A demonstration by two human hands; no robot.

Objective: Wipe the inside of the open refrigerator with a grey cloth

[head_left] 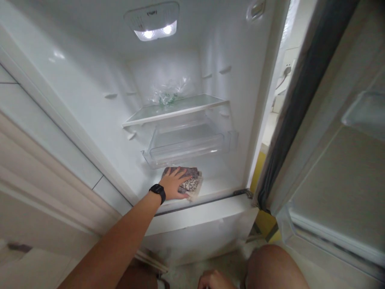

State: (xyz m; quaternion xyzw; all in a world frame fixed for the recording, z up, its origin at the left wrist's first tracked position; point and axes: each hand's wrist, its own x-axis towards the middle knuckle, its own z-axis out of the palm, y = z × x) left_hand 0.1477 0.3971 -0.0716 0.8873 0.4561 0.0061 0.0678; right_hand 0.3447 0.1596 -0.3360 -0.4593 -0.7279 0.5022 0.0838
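Observation:
My left hand (175,184), with a black watch (158,192) on its wrist, grips a folded cloth (191,182) on the fridge floor. Its fingers spread over the cloth's top, and the thumb lies along the near edge. The cloth is brown-grey with a pale pattern and a beige edge. Low in the view, between my knees, my right hand (215,279) is curled closed. The frame edge cuts it off, so what it may hold is hidden. Around the left hand is the white fridge interior (222,172), its front sill just below the cloth.
A clear drawer (188,148) hangs above the cloth. Higher up, a glass shelf (180,108) bears a crumpled clear plastic bag (170,96). A lit lamp (156,30) is at the top. The open fridge door (339,180) stands at the right, and my knee (275,267) is below.

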